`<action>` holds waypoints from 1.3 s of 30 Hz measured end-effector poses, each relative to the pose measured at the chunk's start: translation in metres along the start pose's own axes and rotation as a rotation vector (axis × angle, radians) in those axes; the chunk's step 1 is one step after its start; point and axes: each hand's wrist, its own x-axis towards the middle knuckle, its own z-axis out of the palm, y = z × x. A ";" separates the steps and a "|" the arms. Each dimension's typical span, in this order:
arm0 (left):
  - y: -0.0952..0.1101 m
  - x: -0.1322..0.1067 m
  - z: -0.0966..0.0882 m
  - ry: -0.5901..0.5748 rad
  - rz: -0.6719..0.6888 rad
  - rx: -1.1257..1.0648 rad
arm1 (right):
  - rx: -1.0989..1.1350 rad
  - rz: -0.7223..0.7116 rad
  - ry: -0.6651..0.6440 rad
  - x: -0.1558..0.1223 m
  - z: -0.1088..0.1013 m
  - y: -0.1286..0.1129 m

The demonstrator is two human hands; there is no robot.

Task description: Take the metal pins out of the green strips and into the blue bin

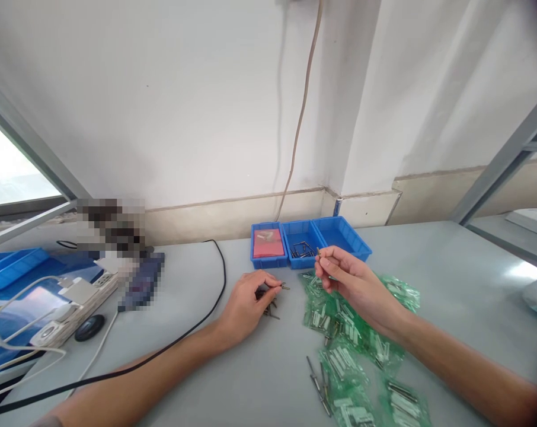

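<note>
My left hand is closed in a pinch on a small metal screw, whose end sticks out past the fingertips. Partly under that hand lies a small pile of loose screws. To the right, my right hand pinches a tiny brass-coloured piece, mostly hidden by the fingers, so its kind is unclear. This hand is held above green plastic bags filled with white plugs and metal screws. Several long screws lie loose beside the nearer bags.
Against the wall stand a blue bin with a red packet, another blue bin with screws, and a third blue bin. A black cable crosses the left forearm. A power strip and computer mouse are at left.
</note>
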 end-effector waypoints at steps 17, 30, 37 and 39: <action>0.003 0.002 -0.001 0.013 -0.080 0.062 | -0.097 -0.002 -0.005 0.000 0.000 -0.002; -0.002 0.001 0.000 0.011 -0.094 -0.044 | -0.171 -0.005 0.000 -0.001 0.001 -0.005; -0.002 0.002 -0.001 0.015 -0.096 -0.061 | -0.170 -0.016 0.023 0.002 -0.004 -0.002; -0.001 0.002 -0.001 0.009 -0.121 -0.067 | -0.173 -0.016 0.028 0.003 -0.004 -0.002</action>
